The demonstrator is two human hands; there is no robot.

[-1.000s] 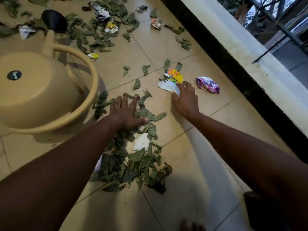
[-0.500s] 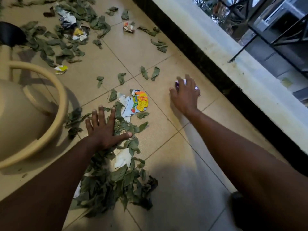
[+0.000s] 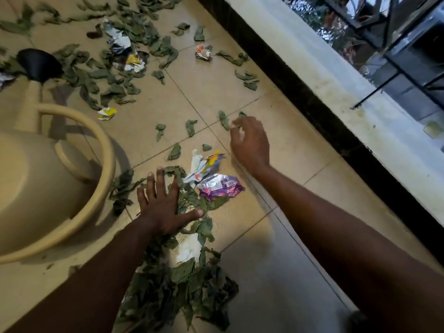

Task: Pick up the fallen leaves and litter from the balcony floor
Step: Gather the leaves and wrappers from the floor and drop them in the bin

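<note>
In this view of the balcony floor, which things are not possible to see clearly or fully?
All in the head view:
Leaf pile: the part under the left hand is hidden by it.
Watering can: cut off by the left edge.
Purple wrapper: print too small to read.
Right hand: blurred, so contact with the leaf beside it is unclear.
White paper: partly covered by those leaves.

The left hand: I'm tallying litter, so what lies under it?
Green leaves of the pile spread out from under the flat left hand. Whatever lies directly beneath the palm, leaf or litter, is covered.
</note>
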